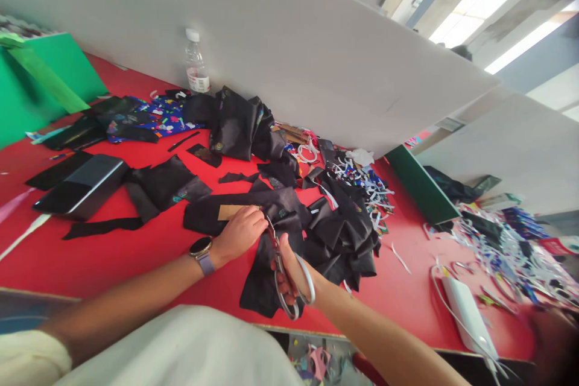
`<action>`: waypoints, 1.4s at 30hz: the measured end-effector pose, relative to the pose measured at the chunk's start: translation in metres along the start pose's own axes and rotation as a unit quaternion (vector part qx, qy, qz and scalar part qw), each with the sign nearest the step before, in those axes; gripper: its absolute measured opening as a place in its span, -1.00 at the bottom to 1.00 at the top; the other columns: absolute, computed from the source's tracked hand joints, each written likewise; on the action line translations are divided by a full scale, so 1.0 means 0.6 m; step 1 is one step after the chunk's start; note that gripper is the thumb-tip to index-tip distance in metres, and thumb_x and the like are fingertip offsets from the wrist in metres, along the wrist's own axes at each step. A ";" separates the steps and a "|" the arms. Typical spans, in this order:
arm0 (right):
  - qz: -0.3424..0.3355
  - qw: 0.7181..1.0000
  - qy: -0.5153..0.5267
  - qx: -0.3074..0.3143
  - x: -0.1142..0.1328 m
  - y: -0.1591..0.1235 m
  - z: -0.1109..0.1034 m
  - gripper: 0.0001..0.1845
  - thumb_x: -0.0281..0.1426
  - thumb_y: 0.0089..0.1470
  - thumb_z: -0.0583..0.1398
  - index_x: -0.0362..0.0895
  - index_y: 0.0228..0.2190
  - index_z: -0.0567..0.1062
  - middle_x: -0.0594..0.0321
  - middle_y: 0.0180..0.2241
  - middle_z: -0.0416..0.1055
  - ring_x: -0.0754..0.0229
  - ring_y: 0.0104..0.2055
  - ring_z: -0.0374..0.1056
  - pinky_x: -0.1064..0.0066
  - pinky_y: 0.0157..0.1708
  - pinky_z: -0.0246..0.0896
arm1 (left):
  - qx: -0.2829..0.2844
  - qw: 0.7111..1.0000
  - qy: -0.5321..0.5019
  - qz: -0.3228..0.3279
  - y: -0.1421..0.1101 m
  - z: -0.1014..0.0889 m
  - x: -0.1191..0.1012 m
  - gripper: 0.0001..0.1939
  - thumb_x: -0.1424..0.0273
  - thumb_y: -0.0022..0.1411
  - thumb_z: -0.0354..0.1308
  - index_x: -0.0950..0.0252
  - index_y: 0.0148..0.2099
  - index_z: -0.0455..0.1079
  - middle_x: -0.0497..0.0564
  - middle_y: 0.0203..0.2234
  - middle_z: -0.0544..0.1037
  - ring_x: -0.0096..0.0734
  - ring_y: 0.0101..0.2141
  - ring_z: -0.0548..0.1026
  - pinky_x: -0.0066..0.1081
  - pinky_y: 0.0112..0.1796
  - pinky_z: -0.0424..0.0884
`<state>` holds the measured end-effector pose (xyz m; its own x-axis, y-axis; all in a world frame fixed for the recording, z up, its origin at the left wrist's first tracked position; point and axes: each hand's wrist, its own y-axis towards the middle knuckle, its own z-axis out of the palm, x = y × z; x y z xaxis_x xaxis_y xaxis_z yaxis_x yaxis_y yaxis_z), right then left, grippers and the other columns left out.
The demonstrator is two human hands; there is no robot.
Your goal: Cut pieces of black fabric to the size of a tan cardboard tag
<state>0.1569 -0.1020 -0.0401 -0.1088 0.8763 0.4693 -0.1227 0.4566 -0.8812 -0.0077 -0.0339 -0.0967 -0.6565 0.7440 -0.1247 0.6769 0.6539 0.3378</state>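
Observation:
My right hand (289, 271) is wrapped round the handles of metal scissors (277, 247), whose blades point away from me toward my left fingertips. On the black fabric (203, 212) lies a tan cardboard strip (227, 211). My left hand (244, 230) has its fingers pressed together at the strip's right end, gripping the fabric edge beside the blades. The blade tips are partly hidden by the cloth and fingers. More black fabric (260, 283) hangs in folds below the scissors, and a crumpled heap of black pieces (346, 223) lies to the right.
Black offcuts and blue patterned cloth (169, 117) lie on the red table (158, 259). A plastic bottle (196, 66) stands by the grey partition (280, 42). A black box-shaped device (85, 184) is at left, a white power strip (468, 313) at right. Green panels (420, 184) flank the workspace.

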 end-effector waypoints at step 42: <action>-0.014 1.000 -0.009 -0.019 0.007 0.008 0.009 -0.26 0.25 0.08 -0.23 -0.14 -0.46 0.28 0.43 -0.70 0.07 0.39 -0.77 0.02 0.58 -0.88 -0.05 | -0.020 1.000 -0.012 0.004 0.000 0.001 -0.002 -0.81 0.50 0.31 0.00 0.29 -0.35 0.36 0.01 -0.43 0.40 -0.29 -0.32 0.33 -0.27 -0.21 0.31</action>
<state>0.1503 -0.0971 -0.0421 -0.1231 0.8605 0.4944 -0.0892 0.4866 -0.8691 -0.0068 -0.0351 -0.0971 -0.6422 0.7528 -0.1443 0.6679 0.6420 0.3765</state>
